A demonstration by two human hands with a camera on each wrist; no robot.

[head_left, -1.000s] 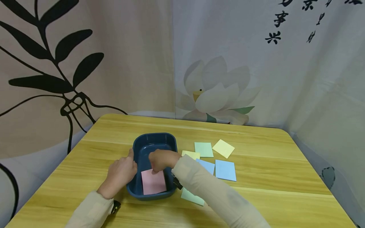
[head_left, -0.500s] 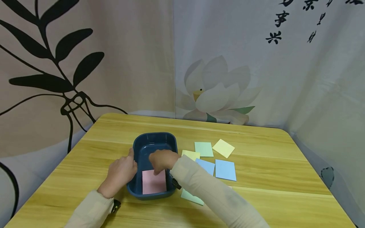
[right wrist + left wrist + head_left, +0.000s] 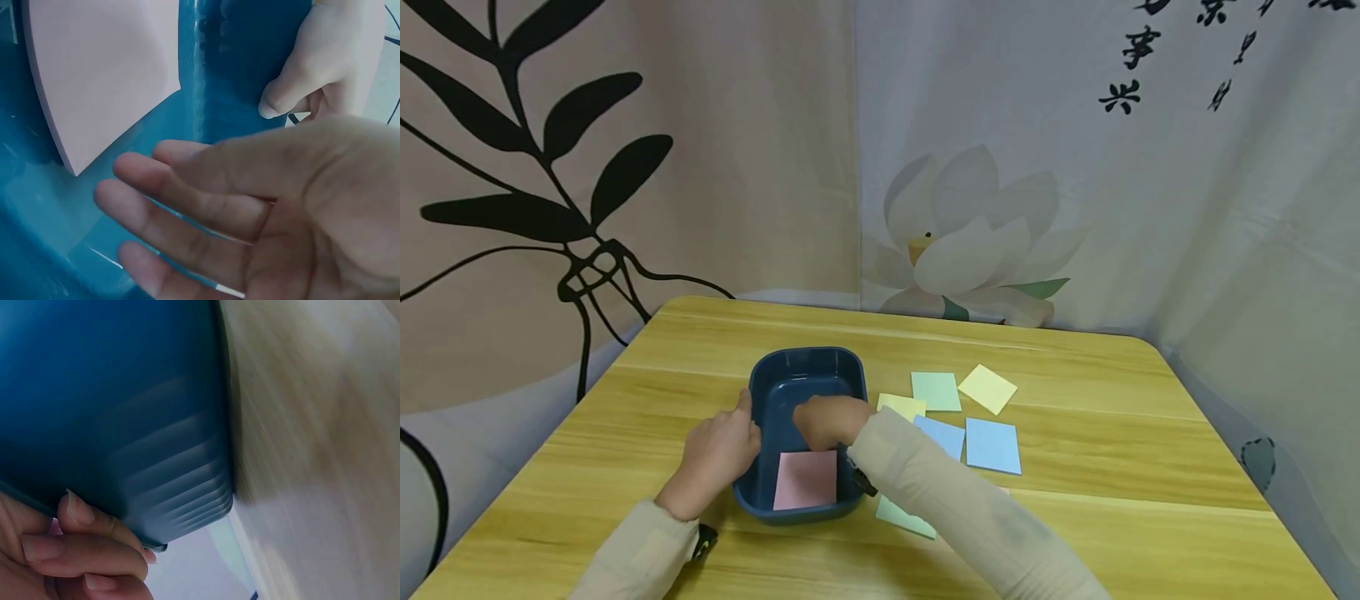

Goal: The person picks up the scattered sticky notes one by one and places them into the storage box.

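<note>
A dark blue box (image 3: 808,367) stands on the table, its long side running away from me. My left hand (image 3: 715,458) grips its left rim; in the left wrist view the curled fingers (image 3: 87,553) lie against the outer wall, and the right wrist view has the thumb (image 3: 281,100) inside. A pink sticky note pad (image 3: 807,480) lies flat in the near end of the box. Just beyond it, inside the box, is my right hand (image 3: 829,421). Its loosely bent fingers hold nothing and are apart from the pad (image 3: 106,69) in the right wrist view.
Right of the box lie green (image 3: 936,392), yellow (image 3: 988,389) and blue (image 3: 993,446) sticky note pads, several in all. My right sleeve (image 3: 955,508) partly covers another green one (image 3: 904,518) near the box. A printed curtain (image 3: 1000,167) hangs behind the table (image 3: 1112,467).
The pink pad has shifted slightly toward the near right end of the box and straightened. My right fingers, earlier at its far edge, have come away. The left hand has stayed put.
</note>
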